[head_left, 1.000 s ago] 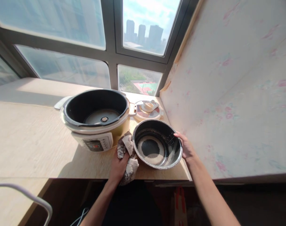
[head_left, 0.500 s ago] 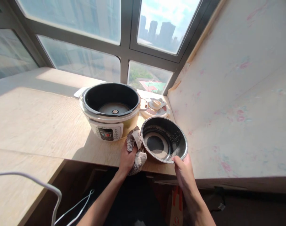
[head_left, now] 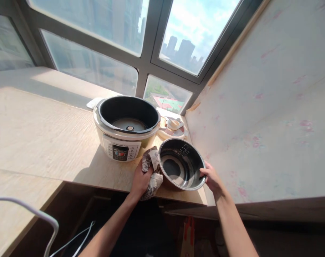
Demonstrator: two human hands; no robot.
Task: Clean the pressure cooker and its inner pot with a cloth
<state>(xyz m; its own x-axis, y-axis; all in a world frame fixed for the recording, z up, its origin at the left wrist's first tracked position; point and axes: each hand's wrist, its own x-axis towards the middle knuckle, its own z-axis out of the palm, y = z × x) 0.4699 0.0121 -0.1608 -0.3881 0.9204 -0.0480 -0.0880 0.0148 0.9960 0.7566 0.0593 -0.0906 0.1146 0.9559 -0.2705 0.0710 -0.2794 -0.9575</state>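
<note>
A dark inner pot (head_left: 190, 162) with a metal rim and level marks inside is tilted toward me at the counter's front edge. My right hand (head_left: 211, 177) grips its right rim, thumb inside the wall. Bunched in my left hand (head_left: 141, 180) is a patterned cloth (head_left: 153, 184), pressed against the pot's left side; the fingers are partly hidden behind it. Left of the pot stands a white electric pressure cooker (head_left: 122, 142), lidless, its dark inside showing a round metal button at the bottom. Behind the pot lies the cooker's lid (head_left: 173, 126).
The pale wooden counter (head_left: 39, 135) runs along the window (head_left: 90, 60). A floral-papered wall (head_left: 258, 117) rises close on the right. A white cable (head_left: 31, 207) loops at lower left, and a bag with red handles (head_left: 188, 237) is below the counter.
The pot has turned, its level marks shifting toward the back. My right hand has moved from the front rim to the right rim. My left hand still holds the cloth against the side.
</note>
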